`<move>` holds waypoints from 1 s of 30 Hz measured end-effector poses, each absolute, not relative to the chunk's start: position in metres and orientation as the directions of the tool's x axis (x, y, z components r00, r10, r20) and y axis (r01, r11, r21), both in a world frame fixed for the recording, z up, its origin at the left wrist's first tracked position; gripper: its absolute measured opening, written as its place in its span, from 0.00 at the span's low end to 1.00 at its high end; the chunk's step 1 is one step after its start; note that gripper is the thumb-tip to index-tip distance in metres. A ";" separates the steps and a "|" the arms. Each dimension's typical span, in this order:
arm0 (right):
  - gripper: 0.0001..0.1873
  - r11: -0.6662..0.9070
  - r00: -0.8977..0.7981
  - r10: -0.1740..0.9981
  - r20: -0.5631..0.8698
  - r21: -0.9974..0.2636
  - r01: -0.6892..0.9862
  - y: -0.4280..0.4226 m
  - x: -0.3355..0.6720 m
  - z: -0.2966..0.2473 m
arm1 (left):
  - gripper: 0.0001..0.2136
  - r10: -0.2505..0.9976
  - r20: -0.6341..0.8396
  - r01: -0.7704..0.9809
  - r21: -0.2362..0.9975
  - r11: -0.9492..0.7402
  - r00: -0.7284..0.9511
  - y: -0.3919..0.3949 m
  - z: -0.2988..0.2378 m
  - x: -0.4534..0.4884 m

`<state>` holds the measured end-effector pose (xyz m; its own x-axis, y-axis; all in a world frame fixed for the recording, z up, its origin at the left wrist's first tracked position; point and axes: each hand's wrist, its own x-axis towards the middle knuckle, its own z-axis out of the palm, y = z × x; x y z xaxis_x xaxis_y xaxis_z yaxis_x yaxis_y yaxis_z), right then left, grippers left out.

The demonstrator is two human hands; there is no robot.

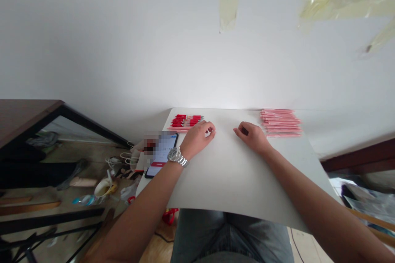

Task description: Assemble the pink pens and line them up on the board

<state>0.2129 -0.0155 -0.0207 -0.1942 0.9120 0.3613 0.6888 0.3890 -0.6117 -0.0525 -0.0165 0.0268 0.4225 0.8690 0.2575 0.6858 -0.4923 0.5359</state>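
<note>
My left hand, with a metal watch at its wrist, is held over the white table with thumb and index finger pinched together. A tiny pale spot shows at its fingertips, too small to name. Just left of it lie several red pens in a row, with a pink strip in front of them. To the right, my right hand is curled closed above the table, and no object shows in it. Close beyond that hand lies a stack of slim pink sticks or wrapped pieces.
A phone with a lit screen lies at the left edge of the white table. The wall stands directly behind, with yellowed tape on it. On the floor at left are a cup, a bottle and cables.
</note>
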 end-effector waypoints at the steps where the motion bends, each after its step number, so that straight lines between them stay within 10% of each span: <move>1: 0.18 0.392 -0.191 0.910 0.369 -0.612 0.687 -0.016 0.213 -0.020 | 0.03 0.871 0.265 0.692 0.531 -0.490 0.413 -0.015 0.028 -0.058; 30: 0.15 0.419 -0.194 0.897 0.398 -0.623 0.660 -0.018 0.212 -0.017 | 0.08 0.898 0.194 0.859 0.267 -0.436 0.395 -0.008 0.041 -0.113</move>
